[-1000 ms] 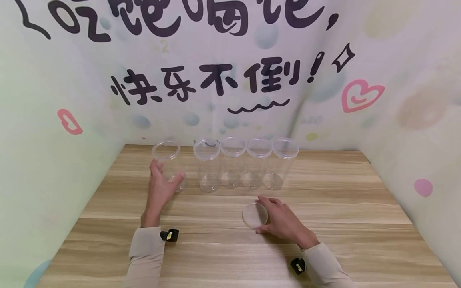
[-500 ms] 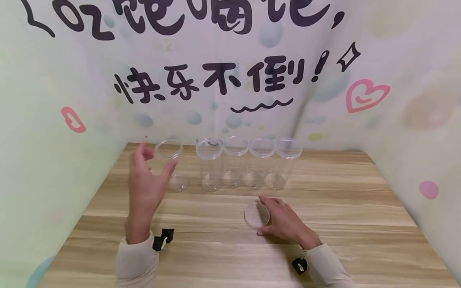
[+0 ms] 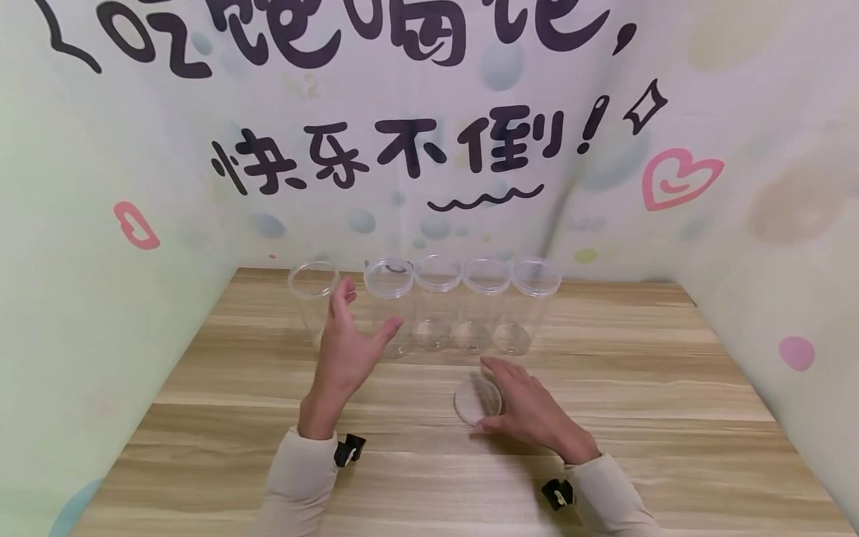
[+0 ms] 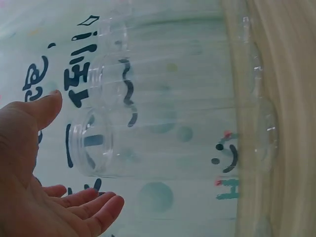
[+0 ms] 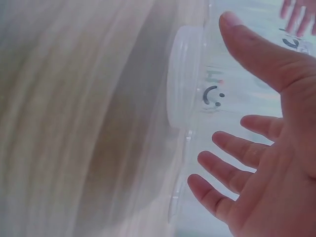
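My left hand (image 3: 344, 358) is open in front of a clear plastic jar (image 3: 388, 317), second from the left in the row. In the left wrist view its thumb and fingers (image 4: 94, 202) are spread near that jar's lidded top (image 4: 93, 143), with no grip on it. The leftmost jar (image 3: 312, 313) is partly hidden behind this hand, and its top looks uncovered. My right hand (image 3: 537, 410) is open on the table's right side, beside a clear round lid (image 3: 473, 403) lying flat. Right wrist view: thumb and fingers stand apart, clear of the lid (image 5: 185, 76).
Several more lidded clear jars (image 3: 486, 306) stand upright in a row to the right, close together. Behind them rises a printed backdrop (image 3: 429, 216) with black lettering. The wooden table (image 3: 671, 373) extends to the right, between side walls.
My left hand let go of the leftmost jar, drew back to its left, then moved right to the second jar. The right hand has loosened slightly from the lid, which stays put.
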Action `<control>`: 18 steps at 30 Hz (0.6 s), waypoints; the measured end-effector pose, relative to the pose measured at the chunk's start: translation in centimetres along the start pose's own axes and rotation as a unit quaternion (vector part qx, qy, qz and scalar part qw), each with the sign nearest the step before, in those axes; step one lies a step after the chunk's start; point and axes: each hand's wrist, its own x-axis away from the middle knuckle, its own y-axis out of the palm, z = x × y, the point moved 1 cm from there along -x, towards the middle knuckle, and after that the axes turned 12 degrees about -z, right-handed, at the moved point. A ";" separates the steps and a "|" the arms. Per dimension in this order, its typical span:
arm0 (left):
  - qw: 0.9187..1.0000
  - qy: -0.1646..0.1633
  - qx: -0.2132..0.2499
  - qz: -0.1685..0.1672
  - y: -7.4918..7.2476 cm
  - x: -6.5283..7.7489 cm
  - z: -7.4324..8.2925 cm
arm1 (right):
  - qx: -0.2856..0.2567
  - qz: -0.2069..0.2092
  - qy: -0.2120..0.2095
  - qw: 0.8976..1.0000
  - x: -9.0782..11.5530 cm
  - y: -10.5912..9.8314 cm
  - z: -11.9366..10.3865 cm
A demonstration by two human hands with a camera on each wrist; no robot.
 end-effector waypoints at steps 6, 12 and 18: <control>0.999 -0.046 0.019 -0.012 2.4 -0.6 -1.7 | 0.001 0.014 -0.007 1.000 0.1 -0.8 -0.2; 0.997 -0.061 0.038 -0.009 3.8 -1.3 -3.2 | -0.003 0.030 -0.015 0.999 0.2 -1.4 -0.3; 0.996 -0.052 0.064 -0.017 4.5 -1.7 -3.9 | -0.012 0.036 -0.018 0.999 0.4 -1.7 -0.5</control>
